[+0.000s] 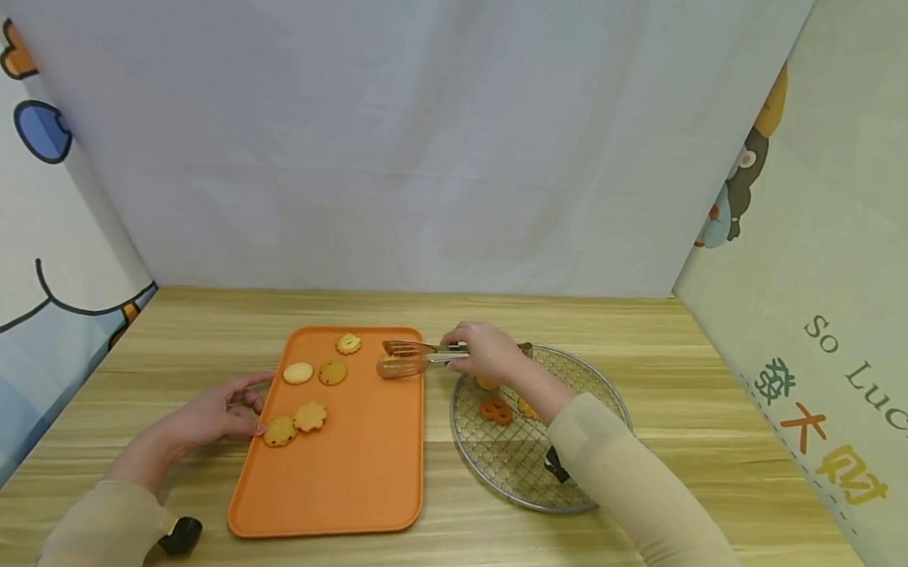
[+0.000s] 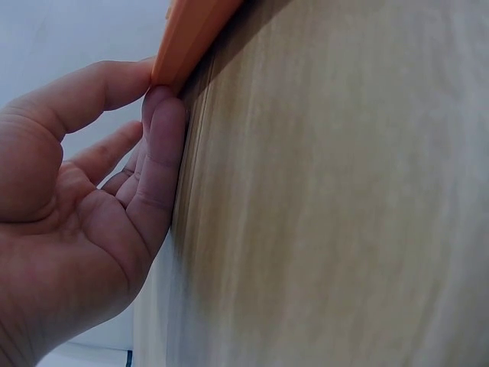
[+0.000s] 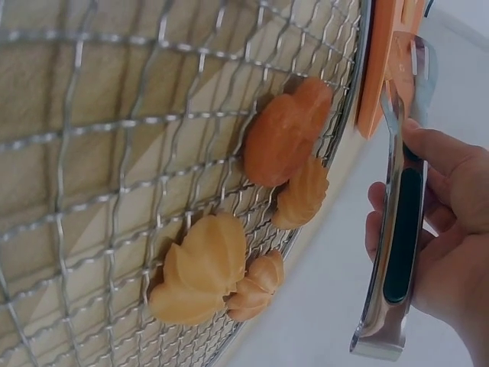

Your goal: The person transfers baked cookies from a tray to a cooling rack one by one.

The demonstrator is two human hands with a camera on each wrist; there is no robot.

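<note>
My left hand [image 1: 212, 415] pinches the left rim of an orange tray [image 1: 357, 480] between thumb and fingers; the left wrist view shows this grip close up. Several cookies lie on the tray, among them a scalloped cookie [image 1: 310, 416] and a pale oval one [image 1: 297, 373]. With my right hand [image 1: 489, 351] I grip metal tongs [image 3: 401, 229] with dark green handle inlays. Their tips hang over the tray's upper right part, and whether they hold a cookie is hard to tell. Below my right forearm, a round wire rack [image 1: 508, 461] carries a brown pretzel cookie [image 1: 495, 411] and yellow swirled cookies [image 3: 199, 271].
The tray and the rack stand side by side on a wood-grain table [image 1: 690, 408], with a narrow strip of table between them. A pale curtain [image 1: 429, 149] closes off the back. Printed cartoon panels stand at both sides.
</note>
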